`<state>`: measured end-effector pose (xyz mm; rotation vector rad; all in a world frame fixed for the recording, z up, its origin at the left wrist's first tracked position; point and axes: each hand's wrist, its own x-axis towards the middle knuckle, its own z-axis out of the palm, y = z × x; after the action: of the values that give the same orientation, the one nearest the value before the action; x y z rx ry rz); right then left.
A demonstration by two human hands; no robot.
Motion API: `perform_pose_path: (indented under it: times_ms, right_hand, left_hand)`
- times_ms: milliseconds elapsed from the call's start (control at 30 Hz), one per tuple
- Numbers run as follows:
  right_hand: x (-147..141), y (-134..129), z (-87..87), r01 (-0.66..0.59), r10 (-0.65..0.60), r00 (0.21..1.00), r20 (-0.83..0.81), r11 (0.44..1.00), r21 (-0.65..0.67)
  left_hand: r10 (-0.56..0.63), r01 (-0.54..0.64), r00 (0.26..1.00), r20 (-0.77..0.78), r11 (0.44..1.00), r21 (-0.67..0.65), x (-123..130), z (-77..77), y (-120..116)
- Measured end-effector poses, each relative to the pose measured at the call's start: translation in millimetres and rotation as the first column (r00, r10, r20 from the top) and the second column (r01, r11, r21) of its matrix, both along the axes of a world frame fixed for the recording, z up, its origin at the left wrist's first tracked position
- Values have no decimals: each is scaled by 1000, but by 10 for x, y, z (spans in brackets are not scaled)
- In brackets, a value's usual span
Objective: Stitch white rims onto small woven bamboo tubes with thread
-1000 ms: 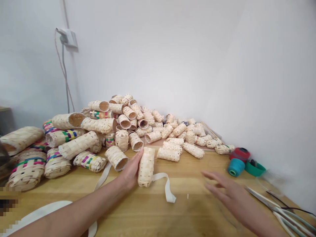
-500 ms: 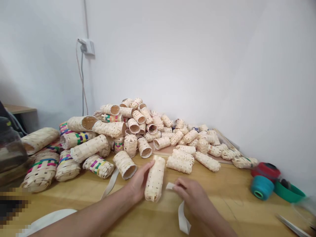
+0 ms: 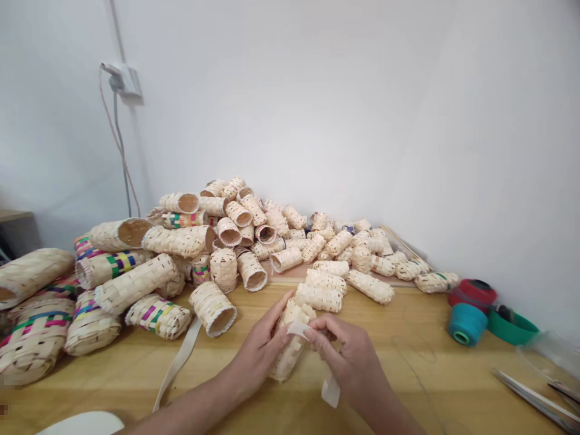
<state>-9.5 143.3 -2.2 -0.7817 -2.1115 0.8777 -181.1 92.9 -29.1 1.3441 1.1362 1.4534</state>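
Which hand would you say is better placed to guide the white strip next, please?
Probably the right hand: it already pinches the strip, part of which hangs below its grip. The left hand is occupied holding the small basket.

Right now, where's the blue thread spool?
In the head view, the blue spool sits on the table's right side, just before the red spool, left of the green bowl.
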Motion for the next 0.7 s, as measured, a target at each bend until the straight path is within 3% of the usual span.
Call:
perform_pose_path:
  times_ms: [100,233,500,700]
  right_hand:
    - [-4,2,-5,86,-86,996,-19,996,23]
    - [-19,-5,-30,139,-139,990,-19,990,22]
    - [-39,-10,-46,144,-146,989,10,986,89]
    - [-52,-21,-49,102,-102,995,-7,989,107]
  left_hand:
    - [44,-41,996,-79,998,42,20,8,-33]
    - [26,-24,998,-56,999,27,33,-5,-42]
    - [-54,48,997,63,995,90,12,-129,63]
    - [7,-9,999,42,999,53,46,-93,50]
